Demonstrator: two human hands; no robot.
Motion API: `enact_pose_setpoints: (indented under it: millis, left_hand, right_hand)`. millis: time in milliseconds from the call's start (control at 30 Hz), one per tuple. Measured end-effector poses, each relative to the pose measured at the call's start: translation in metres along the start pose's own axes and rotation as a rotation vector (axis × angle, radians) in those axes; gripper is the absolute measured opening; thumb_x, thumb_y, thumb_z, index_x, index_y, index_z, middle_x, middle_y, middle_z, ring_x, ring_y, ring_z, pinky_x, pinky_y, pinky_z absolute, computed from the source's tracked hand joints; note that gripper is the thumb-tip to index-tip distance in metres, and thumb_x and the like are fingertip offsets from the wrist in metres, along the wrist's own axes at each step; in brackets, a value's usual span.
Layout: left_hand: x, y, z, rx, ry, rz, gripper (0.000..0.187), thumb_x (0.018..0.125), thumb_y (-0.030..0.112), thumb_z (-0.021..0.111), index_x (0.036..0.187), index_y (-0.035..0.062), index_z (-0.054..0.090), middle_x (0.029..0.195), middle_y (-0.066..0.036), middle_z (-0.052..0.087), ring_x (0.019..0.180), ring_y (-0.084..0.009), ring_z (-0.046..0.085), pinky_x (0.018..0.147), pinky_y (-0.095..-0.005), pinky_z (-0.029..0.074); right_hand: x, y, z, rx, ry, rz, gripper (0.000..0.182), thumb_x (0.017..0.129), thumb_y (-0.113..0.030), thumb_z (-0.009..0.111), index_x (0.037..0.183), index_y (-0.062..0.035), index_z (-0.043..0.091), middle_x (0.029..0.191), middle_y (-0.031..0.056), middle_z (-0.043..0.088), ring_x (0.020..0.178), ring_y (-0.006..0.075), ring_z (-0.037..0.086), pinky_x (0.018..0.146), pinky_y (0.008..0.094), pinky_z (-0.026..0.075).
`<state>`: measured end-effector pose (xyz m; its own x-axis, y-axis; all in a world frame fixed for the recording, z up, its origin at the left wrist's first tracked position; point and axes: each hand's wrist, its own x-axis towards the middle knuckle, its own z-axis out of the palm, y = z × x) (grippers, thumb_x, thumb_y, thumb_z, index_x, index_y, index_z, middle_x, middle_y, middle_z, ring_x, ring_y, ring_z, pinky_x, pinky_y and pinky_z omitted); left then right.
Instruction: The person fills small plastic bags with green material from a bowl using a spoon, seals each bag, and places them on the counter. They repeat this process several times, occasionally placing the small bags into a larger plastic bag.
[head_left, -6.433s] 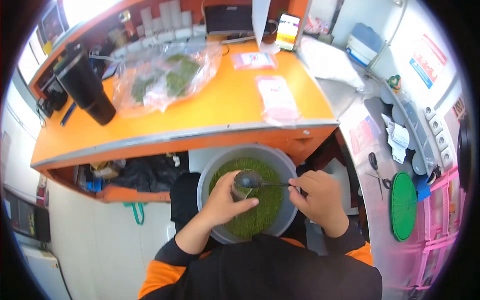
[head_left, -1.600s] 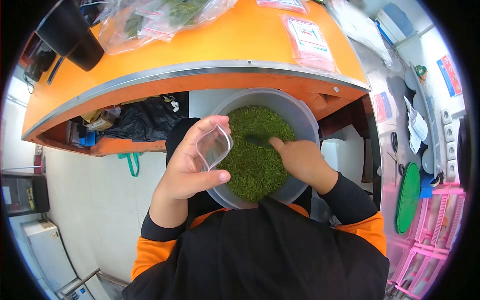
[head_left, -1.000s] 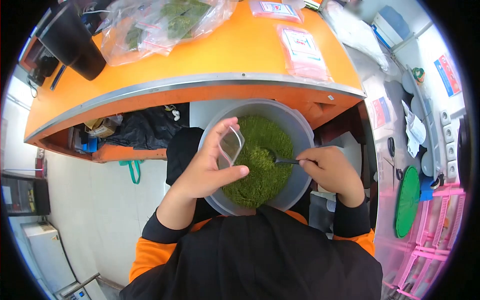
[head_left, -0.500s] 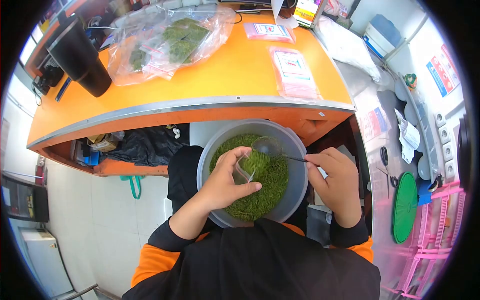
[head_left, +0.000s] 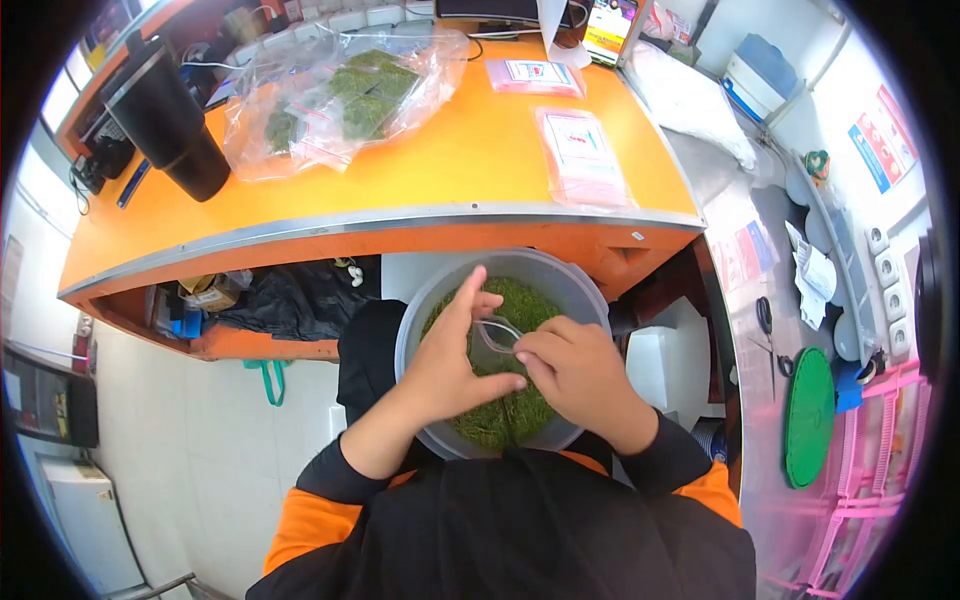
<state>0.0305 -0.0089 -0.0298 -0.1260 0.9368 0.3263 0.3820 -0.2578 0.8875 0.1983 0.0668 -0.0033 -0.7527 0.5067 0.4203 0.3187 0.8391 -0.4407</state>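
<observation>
A grey plastic tub (head_left: 590, 290) of loose green moss-like strands (head_left: 530, 292) stands below the table's front edge. Over it, a small clear zip bag (head_left: 493, 345) sits in the curve of my left hand (head_left: 445, 360), whose index finger and thumb stretch apart; its lower fingers are hidden. My right hand (head_left: 575, 365) has thumb and fingertips pinched on the bag's rim. A thin dark handle (head_left: 509, 422) lies on the green strands near the tub's front; the spoon's bowl is hidden.
On the orange table (head_left: 400, 185) are a large clear bag with green clumps (head_left: 370, 90), a black tumbler (head_left: 170, 120) and packs of pink-edged bags (head_left: 582, 160). Scissors (head_left: 765, 315) and a green lid (head_left: 809, 418) lie on the right counter.
My right hand has let go of the spoon and moved left to the bag's rim. The spoon's bowl no longer shows above the tub. My left index finger has straightened upward.
</observation>
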Motion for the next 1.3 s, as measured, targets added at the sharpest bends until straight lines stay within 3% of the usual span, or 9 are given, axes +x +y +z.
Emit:
enact_pose_setpoints:
  millis: [133, 167, 233, 367, 733, 867, 1033, 1100, 1300]
  left_hand:
    - [0.012, 0.005, -0.019, -0.078, -0.202, -0.106, 0.072, 0.071, 0.015, 0.076, 0.132, 0.0047, 0.039, 0.100, -0.012, 0.060, 0.084, -0.0203, 0.061, 0.076, -0.0303, 0.048]
    - [0.014, 0.011, -0.021, -0.089, -0.168, -0.077, 0.042, 0.077, 0.014, 0.071, 0.115, 0.0048, 0.056, 0.079, -0.009, 0.063, 0.076, -0.0189, 0.062, 0.069, -0.0300, 0.048]
    - [0.018, 0.022, -0.031, 0.014, -0.273, -0.165, 0.023, 0.080, 0.017, 0.067, 0.099, 0.0034, 0.062, 0.073, -0.009, 0.062, 0.072, -0.0207, 0.062, 0.065, -0.0311, 0.047]
    - [0.015, 0.013, -0.033, 0.075, -0.302, -0.064, 0.019, 0.086, 0.020, 0.060, 0.078, 0.0023, 0.065, 0.066, -0.011, 0.059, 0.066, -0.0256, 0.059, 0.059, -0.0334, 0.045]
    - [0.022, 0.018, -0.031, 0.245, -0.378, 0.103, 0.015, 0.083, 0.018, 0.062, 0.090, 0.0053, 0.067, 0.078, -0.011, 0.063, 0.076, -0.0296, 0.060, 0.067, -0.0357, 0.048]
    - [0.030, 0.023, -0.052, 0.249, -0.053, -0.005, 0.016, 0.085, 0.018, 0.061, 0.088, 0.0047, 0.069, 0.077, -0.012, 0.065, 0.072, -0.0271, 0.062, 0.066, -0.0333, 0.049]
    - [0.087, 0.055, -0.122, 0.604, 0.556, -0.041, 0.027, 0.089, 0.025, 0.055, 0.091, 0.0012, 0.068, 0.074, -0.014, 0.064, 0.067, -0.0209, 0.061, 0.063, -0.0312, 0.045]
    - [0.118, 0.048, -0.152, 0.504, 0.754, 0.151, 0.027, 0.089, 0.024, 0.055, 0.088, 0.0010, 0.068, 0.068, -0.016, 0.061, 0.061, -0.0240, 0.057, 0.059, -0.0321, 0.042]
    - [0.147, 0.016, -0.187, 1.149, 0.577, -0.105, 0.050, 0.077, 0.027, 0.067, 0.120, 0.0046, 0.054, 0.092, -0.013, 0.063, 0.085, -0.0285, 0.059, 0.073, -0.0385, 0.046]
  right_hand:
    - [-0.001, 0.000, -0.002, 0.126, 0.051, 0.026, 0.008, 0.080, -0.008, 0.061, 0.087, -0.0080, 0.059, 0.078, 0.0062, 0.060, 0.068, 0.0260, 0.059, 0.061, 0.0348, 0.044]
    - [-0.003, -0.001, -0.001, 0.231, 0.071, 0.074, 0.007, 0.081, -0.007, 0.060, 0.088, -0.0070, 0.058, 0.078, 0.0074, 0.059, 0.068, 0.0263, 0.058, 0.062, 0.0342, 0.045]
    - [-0.006, 0.000, 0.000, 0.440, 0.130, 0.164, 0.007, 0.083, -0.003, 0.057, 0.089, -0.0050, 0.056, 0.077, 0.0097, 0.058, 0.069, 0.0270, 0.058, 0.064, 0.0329, 0.045]
    - [-0.014, 0.010, 0.002, 0.556, 0.216, 0.112, 0.007, 0.083, 0.000, 0.055, 0.089, -0.0026, 0.054, 0.075, 0.0125, 0.055, 0.068, 0.0280, 0.057, 0.064, 0.0320, 0.045]
    - [0.013, 0.001, -0.011, 0.330, 0.052, -0.046, 0.014, 0.078, -0.005, 0.058, 0.092, -0.0048, 0.056, 0.077, 0.0124, 0.059, 0.072, 0.0319, 0.058, 0.063, 0.0412, 0.045]
    - [0.041, 0.050, -0.027, -0.129, 0.401, -0.151, 0.021, 0.078, -0.009, 0.060, 0.098, -0.0058, 0.058, 0.089, 0.0092, 0.062, 0.080, 0.0276, 0.059, 0.068, 0.0391, 0.043]
    - [0.059, 0.082, -0.027, -0.417, 0.429, -0.045, 0.020, 0.079, -0.013, 0.058, 0.098, -0.0069, 0.059, 0.094, 0.0065, 0.060, 0.086, 0.0244, 0.057, 0.067, 0.0377, 0.041]
    - [0.066, 0.083, -0.029, -0.417, 0.427, -0.027, 0.019, 0.079, -0.014, 0.057, 0.097, -0.0074, 0.059, 0.091, 0.0057, 0.059, 0.085, 0.0239, 0.056, 0.066, 0.0384, 0.040]
    - [0.081, 0.096, -0.029, -0.483, 0.330, 0.065, 0.013, 0.078, -0.016, 0.056, 0.087, -0.0075, 0.060, 0.083, 0.0065, 0.056, 0.077, 0.0269, 0.054, 0.063, 0.0412, 0.041]
